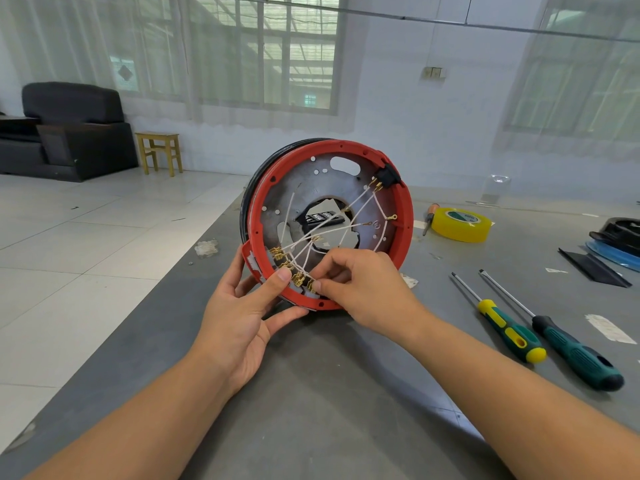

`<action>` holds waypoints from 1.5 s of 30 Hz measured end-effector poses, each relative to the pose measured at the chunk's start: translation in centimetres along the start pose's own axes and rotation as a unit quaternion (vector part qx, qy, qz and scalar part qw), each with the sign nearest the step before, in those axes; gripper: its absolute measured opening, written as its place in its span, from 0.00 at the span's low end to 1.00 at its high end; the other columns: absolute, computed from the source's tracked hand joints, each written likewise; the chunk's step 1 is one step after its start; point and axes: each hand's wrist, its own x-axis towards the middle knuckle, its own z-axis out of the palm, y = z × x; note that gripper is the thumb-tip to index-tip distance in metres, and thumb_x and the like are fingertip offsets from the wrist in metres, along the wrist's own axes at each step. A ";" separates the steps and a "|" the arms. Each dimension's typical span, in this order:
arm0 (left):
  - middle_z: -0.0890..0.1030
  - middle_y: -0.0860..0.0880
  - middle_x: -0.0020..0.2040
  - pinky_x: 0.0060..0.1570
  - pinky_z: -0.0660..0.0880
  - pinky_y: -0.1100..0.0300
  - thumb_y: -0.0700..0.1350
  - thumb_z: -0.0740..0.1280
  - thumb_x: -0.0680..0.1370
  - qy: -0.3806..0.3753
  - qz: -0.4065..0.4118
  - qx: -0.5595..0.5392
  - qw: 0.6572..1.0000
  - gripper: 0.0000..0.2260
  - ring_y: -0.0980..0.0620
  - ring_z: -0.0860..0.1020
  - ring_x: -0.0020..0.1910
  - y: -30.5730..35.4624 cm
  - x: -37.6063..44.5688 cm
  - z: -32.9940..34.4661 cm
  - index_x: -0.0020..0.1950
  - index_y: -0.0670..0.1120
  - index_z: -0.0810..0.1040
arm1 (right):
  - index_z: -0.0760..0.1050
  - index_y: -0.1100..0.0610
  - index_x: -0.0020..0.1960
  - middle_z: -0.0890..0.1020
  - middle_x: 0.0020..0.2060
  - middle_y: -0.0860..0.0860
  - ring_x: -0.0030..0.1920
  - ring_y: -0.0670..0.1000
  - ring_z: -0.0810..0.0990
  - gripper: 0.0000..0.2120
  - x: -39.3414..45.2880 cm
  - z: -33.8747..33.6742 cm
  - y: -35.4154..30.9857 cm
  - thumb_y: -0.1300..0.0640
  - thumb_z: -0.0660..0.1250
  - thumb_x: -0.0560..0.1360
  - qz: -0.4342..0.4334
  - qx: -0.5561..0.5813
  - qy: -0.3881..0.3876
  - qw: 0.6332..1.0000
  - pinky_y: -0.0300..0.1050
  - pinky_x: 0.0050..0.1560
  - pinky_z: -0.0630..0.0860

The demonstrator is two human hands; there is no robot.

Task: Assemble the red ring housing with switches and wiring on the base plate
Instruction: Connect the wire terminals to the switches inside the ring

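Note:
The red ring housing (pixel 407 216) stands tilted on edge on the grey table, seated around a round metal base plate (pixel 304 188) with a ragged centre hole. A black rocker switch (pixel 388 174) sits in the ring's upper right. White wires (pixel 332 230) cross the plate to brass terminals (pixel 284 261) at the lower left. My left hand (pixel 242 317) grips the ring's lower left rim, thumb on the red edge. My right hand (pixel 363 289) pinches a brass terminal at the ring's bottom.
Two green-handled screwdrivers (pixel 512 336) (pixel 575 355) lie right of my right arm. A yellow tape roll (pixel 462 225) and a small orange screwdriver (pixel 429 216) sit behind them. Black and blue parts (pixel 609 247) lie at the far right. The table's left edge drops to a tiled floor.

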 end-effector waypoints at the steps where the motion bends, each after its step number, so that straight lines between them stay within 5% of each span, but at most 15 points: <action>1: 0.84 0.40 0.64 0.45 0.85 0.40 0.36 0.77 0.71 -0.001 0.000 0.001 1.000 0.24 0.37 0.85 0.58 0.0 0.0 0.0 0.63 0.55 0.85 | 0.84 0.50 0.48 0.85 0.40 0.42 0.42 0.39 0.83 0.04 0.0 0.0 -0.1 0.58 0.75 0.76 -0.003 0.000 0.000 1.000 0.32 0.44 0.80; 9: 0.84 0.39 0.64 0.45 0.85 0.46 0.33 0.76 0.71 -0.016 0.000 0.001 1.000 0.24 0.38 0.86 0.58 0.0 0.1 0.1 0.60 0.58 0.86 | 0.84 0.51 0.48 0.84 0.38 0.43 0.42 0.41 0.83 0.02 -0.3 0.8 -0.6 0.55 0.75 0.76 -0.022 0.059 0.042 0.997 0.31 0.43 0.77; 14: 0.82 0.39 0.66 0.48 0.85 0.48 0.34 0.77 0.70 -0.014 0.009 0.025 1.000 0.33 0.38 0.86 0.58 -0.2 0.2 0.1 0.73 0.53 0.78 | 0.82 0.51 0.48 0.81 0.42 0.43 0.44 0.43 0.82 0.04 -0.1 1.0 -0.5 0.53 0.76 0.75 -0.023 0.046 0.069 0.996 0.33 0.45 0.76; 18: 0.83 0.41 0.65 0.47 0.85 0.50 0.33 0.77 0.68 -0.018 0.013 0.029 0.999 0.34 0.39 0.86 0.57 -0.1 0.2 0.1 0.72 0.52 0.77 | 0.81 0.53 0.47 0.80 0.42 0.46 0.42 0.46 0.80 0.03 -0.2 1.4 -0.4 0.56 0.75 0.76 -0.021 0.057 0.055 0.997 0.39 0.46 0.78; 25: 0.83 0.41 0.65 0.48 0.85 0.47 0.32 0.77 0.67 -0.016 0.011 0.028 0.999 0.37 0.38 0.86 0.57 0.0 0.5 -0.1 0.74 0.53 0.76 | 0.81 0.50 0.46 0.79 0.42 0.44 0.44 0.44 0.78 0.02 0.1 0.8 -0.6 0.55 0.74 0.77 -0.036 0.009 0.014 0.999 0.30 0.46 0.72; 36: 0.82 0.43 0.66 0.48 0.85 0.46 0.34 0.80 0.62 -0.019 0.004 0.030 0.999 0.38 0.38 0.86 0.58 0.0 0.7 -0.4 0.70 0.54 0.79 | 0.80 0.53 0.49 0.80 0.44 0.49 0.44 0.47 0.78 0.04 0.4 -0.2 -0.6 0.53 0.69 0.81 -0.039 -0.046 -0.029 0.998 0.41 0.47 0.75; 41: 0.82 0.43 0.66 0.48 0.85 0.46 0.33 0.79 0.64 -0.026 0.001 0.036 0.999 0.36 0.38 0.86 0.58 0.0 0.7 -0.5 0.70 0.54 0.80 | 0.79 0.52 0.48 0.79 0.43 0.48 0.41 0.45 0.76 0.04 0.5 -0.2 -0.5 0.53 0.68 0.81 -0.026 -0.048 -0.032 0.998 0.34 0.41 0.68; 45: 0.82 0.44 0.66 0.48 0.86 0.47 0.32 0.78 0.65 -0.028 -0.004 0.037 0.999 0.35 0.38 0.86 0.58 0.2 0.7 -0.5 0.70 0.53 0.80 | 0.78 0.52 0.47 0.78 0.41 0.47 0.41 0.47 0.78 0.05 0.6 -0.2 -0.6 0.54 0.67 0.81 -0.022 -0.035 -0.024 0.999 0.44 0.45 0.77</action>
